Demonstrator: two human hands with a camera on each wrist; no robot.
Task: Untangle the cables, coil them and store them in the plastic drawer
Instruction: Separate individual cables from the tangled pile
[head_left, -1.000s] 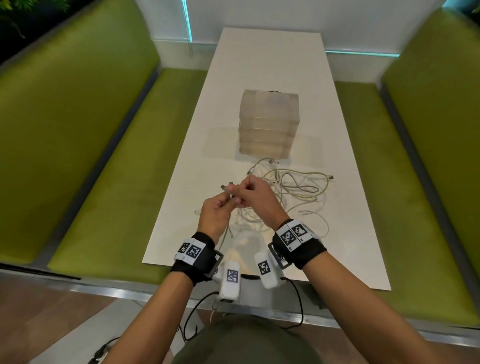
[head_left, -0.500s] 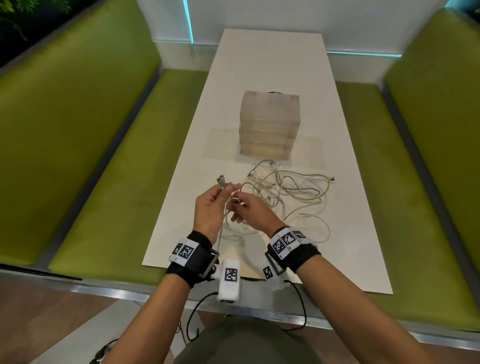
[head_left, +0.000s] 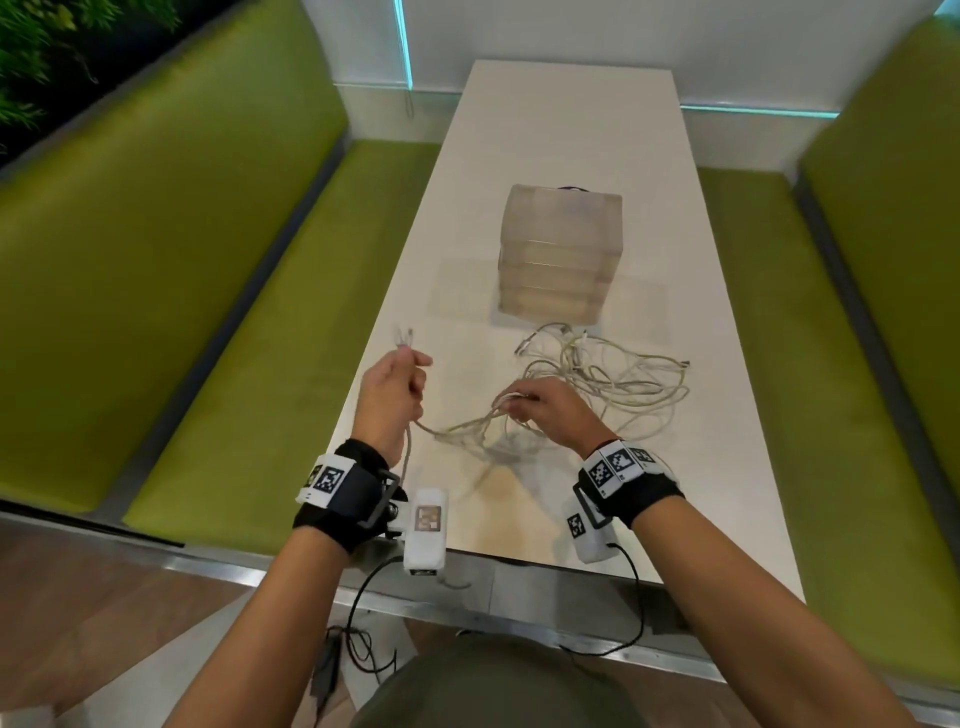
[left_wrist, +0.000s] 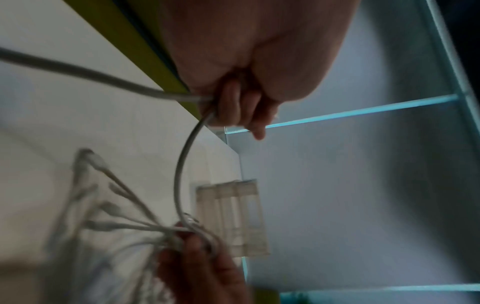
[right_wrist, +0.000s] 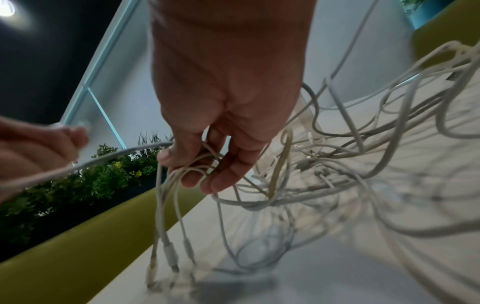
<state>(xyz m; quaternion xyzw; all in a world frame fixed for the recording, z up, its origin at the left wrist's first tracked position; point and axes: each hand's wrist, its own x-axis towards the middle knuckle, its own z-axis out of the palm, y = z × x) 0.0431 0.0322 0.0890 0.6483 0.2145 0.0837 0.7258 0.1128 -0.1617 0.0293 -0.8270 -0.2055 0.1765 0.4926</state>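
Observation:
A tangle of white cables (head_left: 618, 384) (right_wrist: 376, 160) lies on the white table (head_left: 571, 130), in front of a translucent plastic drawer unit (head_left: 558, 254) (left_wrist: 233, 218). My left hand (head_left: 395, 387) (left_wrist: 233, 109) is raised over the table's left edge and grips one cable; its plug end (head_left: 404, 336) sticks up above the fist. That cable (left_wrist: 182, 174) runs down to my right hand (head_left: 535, 410) (right_wrist: 207, 164), which pinches a bundle of strands at the near edge of the tangle. Several connector ends (right_wrist: 168, 267) hang below it.
Green upholstered benches (head_left: 208, 312) (head_left: 831, 415) flank the table on both sides. A white wall with a teal light strip (head_left: 753, 111) closes the far end. Plants (right_wrist: 98, 176) stand behind the left bench. Black wrist-camera leads (head_left: 363, 618) hang below the near table edge.
My hands have drawn apart: the left moved left and up with the cable end, the right stayed on the tangle, and a length of cable now spans between them.

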